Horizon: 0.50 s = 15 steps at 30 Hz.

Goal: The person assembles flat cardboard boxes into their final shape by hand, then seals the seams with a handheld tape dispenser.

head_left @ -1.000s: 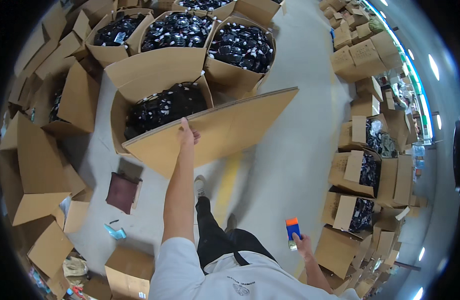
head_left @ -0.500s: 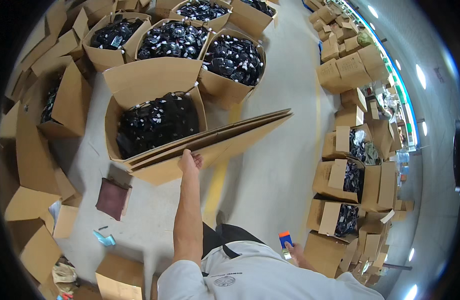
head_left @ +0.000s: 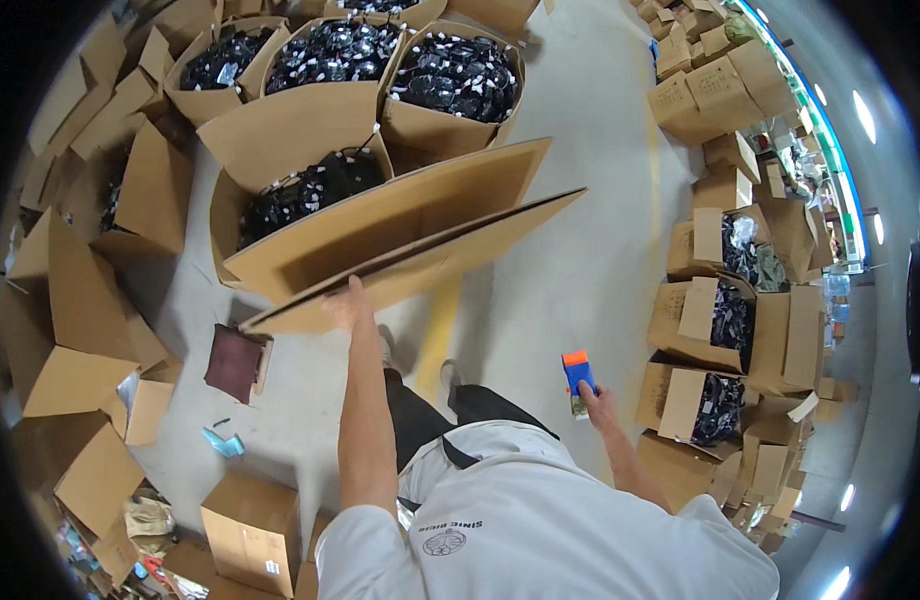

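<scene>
My left hand [head_left: 351, 304] is closed on the lower edge of a flattened cardboard box [head_left: 450, 262], held at a slant in front of me. Just behind it, a second cardboard sheet [head_left: 380, 225] tilts away with a gap between the two. That sheet covers the near side of an open carton [head_left: 280, 115] filled with black cabled items [head_left: 310, 195]. At my right side, my right hand [head_left: 597, 402] grips a blue handheld tool with an orange end [head_left: 578, 372], which looks like a tape dispenser, well apart from the cardboard.
More cartons of black items [head_left: 455, 75] stand beyond, with several open boxes [head_left: 145, 200] along the left. On the floor are a dark red stool [head_left: 235, 362] and a light blue scrap [head_left: 224, 444]. Stacked cartons [head_left: 695, 320] line the right.
The cardboard sheets have spread apart, the rear one separating toward the filled carton. My left hand has moved slightly nearer the left, and my right hand has risen with the blue tool.
</scene>
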Each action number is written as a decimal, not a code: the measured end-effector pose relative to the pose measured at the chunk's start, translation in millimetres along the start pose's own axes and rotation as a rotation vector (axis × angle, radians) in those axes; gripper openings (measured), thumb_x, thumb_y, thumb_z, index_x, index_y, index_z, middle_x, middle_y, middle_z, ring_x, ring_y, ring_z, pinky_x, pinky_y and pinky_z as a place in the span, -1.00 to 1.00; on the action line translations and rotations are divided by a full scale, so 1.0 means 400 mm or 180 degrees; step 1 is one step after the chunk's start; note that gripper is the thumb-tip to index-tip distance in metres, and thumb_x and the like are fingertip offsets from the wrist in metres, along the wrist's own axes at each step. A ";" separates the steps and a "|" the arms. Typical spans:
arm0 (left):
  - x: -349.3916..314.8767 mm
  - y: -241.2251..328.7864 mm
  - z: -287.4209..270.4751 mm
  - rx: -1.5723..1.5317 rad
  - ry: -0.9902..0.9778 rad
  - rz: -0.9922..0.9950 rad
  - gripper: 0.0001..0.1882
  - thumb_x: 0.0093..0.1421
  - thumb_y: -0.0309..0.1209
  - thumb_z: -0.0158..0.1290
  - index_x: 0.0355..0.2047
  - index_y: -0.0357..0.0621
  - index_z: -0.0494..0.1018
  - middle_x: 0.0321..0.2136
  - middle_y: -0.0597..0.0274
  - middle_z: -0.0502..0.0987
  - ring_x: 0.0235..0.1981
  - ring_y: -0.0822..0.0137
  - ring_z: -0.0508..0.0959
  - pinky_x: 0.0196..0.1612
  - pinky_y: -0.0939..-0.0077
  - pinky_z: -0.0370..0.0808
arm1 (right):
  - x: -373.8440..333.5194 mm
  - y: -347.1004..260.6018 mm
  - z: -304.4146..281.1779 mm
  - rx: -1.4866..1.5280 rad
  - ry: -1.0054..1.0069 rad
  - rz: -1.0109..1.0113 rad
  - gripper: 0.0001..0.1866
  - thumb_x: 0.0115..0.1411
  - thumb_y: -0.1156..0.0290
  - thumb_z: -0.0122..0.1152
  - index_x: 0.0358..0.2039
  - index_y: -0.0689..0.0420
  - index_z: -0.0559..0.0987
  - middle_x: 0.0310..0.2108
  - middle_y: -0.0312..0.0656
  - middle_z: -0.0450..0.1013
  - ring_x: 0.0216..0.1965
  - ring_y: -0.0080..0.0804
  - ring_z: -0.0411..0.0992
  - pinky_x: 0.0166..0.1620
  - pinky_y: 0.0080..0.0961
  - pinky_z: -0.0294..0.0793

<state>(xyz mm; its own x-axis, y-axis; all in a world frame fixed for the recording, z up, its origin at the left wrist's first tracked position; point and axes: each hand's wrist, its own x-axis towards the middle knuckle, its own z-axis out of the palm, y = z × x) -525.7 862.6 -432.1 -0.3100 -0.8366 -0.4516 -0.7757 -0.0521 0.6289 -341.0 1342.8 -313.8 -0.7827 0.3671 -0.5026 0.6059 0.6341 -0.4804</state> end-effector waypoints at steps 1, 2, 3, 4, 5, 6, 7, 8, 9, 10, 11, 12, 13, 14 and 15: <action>-0.022 -0.019 -0.018 0.1053 0.0738 0.0234 -0.45 0.10 0.00 0.17 -0.17 -0.26 0.41 -0.01 -0.13 0.46 -0.02 0.08 0.52 -0.12 0.05 0.50 | 0.005 0.011 -0.005 0.0068 -0.0019 -0.0029 -0.41 0.17 -0.07 0.19 -0.40 0.36 0.62 -0.57 -0.12 0.51 -0.48 -0.55 0.40 -0.39 -0.40 0.40; -0.097 -0.021 -0.020 0.1076 0.0770 0.0423 -0.35 0.07 0.02 0.19 -0.06 -0.27 0.35 0.10 -0.09 0.35 0.11 0.08 0.37 0.02 -0.02 0.37 | 0.005 0.051 -0.034 0.0054 -0.0025 0.0007 -0.41 0.17 -0.07 0.20 -0.40 0.36 0.63 -0.57 -0.13 0.51 -0.49 -0.54 0.40 -0.39 -0.40 0.40; -0.190 0.000 -0.024 0.1088 0.0795 0.0615 -0.24 0.05 0.04 0.22 0.05 -0.29 0.30 0.21 -0.06 0.23 0.25 0.08 0.22 0.17 -0.09 0.25 | 0.007 0.108 -0.067 0.0038 -0.0021 0.0042 -0.42 0.16 -0.06 0.21 -0.40 0.35 0.63 -0.56 -0.14 0.52 -0.50 -0.53 0.41 -0.39 -0.39 0.40; -0.265 0.032 -0.008 0.1051 0.0776 0.0668 -0.24 0.05 0.04 0.22 0.05 -0.29 0.30 0.21 -0.06 0.23 0.25 0.08 0.22 0.17 -0.09 0.25 | 0.025 0.195 -0.094 -0.0046 -0.0020 0.0209 -0.43 0.15 -0.06 0.23 -0.41 0.34 0.63 -0.56 -0.16 0.52 -0.51 -0.51 0.41 -0.41 -0.37 0.41; -0.331 0.051 0.007 0.1203 0.0857 0.1844 -0.20 0.03 0.02 0.23 0.11 -0.28 0.26 0.19 -0.02 0.26 0.26 0.07 0.19 0.20 -0.10 0.19 | 0.041 0.281 -0.112 -0.0007 -0.0002 0.0208 -0.43 0.15 -0.06 0.23 -0.41 0.34 0.63 -0.56 -0.16 0.52 -0.51 -0.51 0.41 -0.41 -0.37 0.41; -0.391 0.056 0.033 0.1356 0.0910 0.3013 -0.15 0.02 0.00 0.24 0.17 -0.27 0.22 0.17 0.02 0.28 0.27 0.07 0.16 0.23 -0.11 0.13 | 0.046 0.370 -0.124 -0.0046 -0.0056 0.0360 -0.43 0.14 -0.07 0.23 -0.41 0.33 0.64 -0.56 -0.17 0.52 -0.51 -0.51 0.42 -0.42 -0.36 0.40; -0.427 0.068 0.065 0.1805 0.0631 0.3594 -0.14 -0.04 -0.01 0.28 0.18 -0.22 0.26 0.12 0.01 0.31 0.21 0.06 0.22 0.22 -0.02 0.14 | 0.043 0.433 -0.121 -0.0077 -0.0174 0.0493 -0.44 0.13 -0.07 0.24 -0.40 0.32 0.64 -0.55 -0.17 0.53 -0.51 -0.50 0.43 -0.43 -0.35 0.40; -0.451 0.093 0.092 0.1683 -0.0265 0.3646 -0.18 -0.10 -0.01 0.32 0.10 -0.18 0.33 0.09 0.03 0.33 0.20 0.09 0.23 0.15 0.07 0.21 | 0.025 0.470 -0.115 0.0025 -0.0145 0.0631 -0.45 0.13 -0.06 0.25 -0.41 0.31 0.64 -0.56 -0.18 0.52 -0.51 -0.50 0.43 -0.44 -0.34 0.39; -0.426 0.078 0.118 0.2058 -0.0639 0.3692 -0.21 -0.17 0.02 0.35 0.01 -0.12 0.36 0.00 0.07 0.43 0.12 0.12 0.36 0.05 0.10 0.28 | -0.010 0.482 -0.082 0.0154 -0.0227 0.0718 -0.46 0.13 -0.05 0.26 -0.41 0.30 0.63 -0.56 -0.19 0.52 -0.52 -0.49 0.43 -0.46 -0.34 0.39; -0.420 0.077 0.170 0.2507 -0.1342 0.3685 -0.51 -0.03 -0.09 0.25 -0.14 -0.05 0.47 -0.21 0.16 0.56 -0.10 0.13 0.54 -0.17 0.07 0.37 | -0.037 0.531 -0.087 0.0194 -0.0299 0.0797 -0.51 0.13 0.00 0.28 -0.41 0.28 0.63 -0.56 -0.24 0.52 -0.54 -0.51 0.42 -0.49 -0.38 0.37; -0.475 0.078 0.253 0.2830 -0.1663 0.3678 -0.80 0.12 -0.25 0.07 -0.30 0.00 0.58 -0.38 0.15 0.62 -0.32 0.09 0.64 -0.34 0.04 0.46 | -0.075 0.561 -0.116 0.0766 -0.0290 0.0996 -0.57 0.15 0.06 0.28 -0.41 0.27 0.63 -0.56 -0.26 0.50 -0.57 -0.54 0.41 -0.53 -0.45 0.36; -0.480 0.039 0.319 0.2422 -0.1378 0.3667 -0.75 0.17 -0.37 -0.08 -0.45 0.01 0.63 -0.42 0.12 0.65 -0.36 0.06 0.66 -0.40 0.05 0.53 | -0.102 0.607 -0.112 0.1176 -0.0251 0.1150 -0.60 0.19 0.10 0.24 -0.40 0.27 0.62 -0.58 -0.25 0.49 -0.61 -0.54 0.42 -0.58 -0.50 0.37; -0.554 0.042 0.403 0.2762 -0.1830 0.3819 -0.76 0.07 -0.39 0.02 -0.30 -0.06 0.64 -0.27 0.09 0.65 -0.28 0.04 0.66 -0.28 0.04 0.54 | -0.153 0.664 -0.162 0.1175 -0.0054 0.1066 -0.60 0.23 0.12 0.21 -0.40 0.28 0.60 -0.59 -0.22 0.48 -0.64 -0.50 0.44 -0.60 -0.48 0.40; -0.606 0.038 0.433 0.2890 -0.1839 0.4095 -0.78 0.09 -0.43 -0.01 -0.35 -0.10 0.64 -0.36 0.01 0.64 -0.27 0.07 0.67 -0.26 0.16 0.58 | -0.192 0.722 -0.183 0.1432 -0.0116 0.1513 -0.60 0.25 0.12 0.19 -0.42 0.28 0.59 -0.61 -0.21 0.48 -0.64 -0.45 0.47 -0.61 -0.46 0.43; -0.568 -0.014 0.408 0.2811 -0.1634 0.4238 -0.80 0.10 -0.43 -0.02 -0.42 -0.12 0.63 -0.40 -0.06 0.63 -0.27 0.06 0.66 -0.25 0.21 0.60 | -0.246 0.711 -0.150 0.1628 -0.0281 0.1332 -0.59 0.27 0.10 0.17 -0.45 0.26 0.58 -0.64 -0.22 0.46 -0.65 -0.40 0.48 -0.61 -0.46 0.43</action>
<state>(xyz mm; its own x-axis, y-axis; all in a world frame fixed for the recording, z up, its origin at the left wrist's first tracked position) -540.4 1142.0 -436.2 -0.9567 0.2192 -0.1912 0.1625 0.9480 0.2735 -100.3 1527.8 -358.0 -0.4653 0.4413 -0.7673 0.8643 0.0395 -0.5014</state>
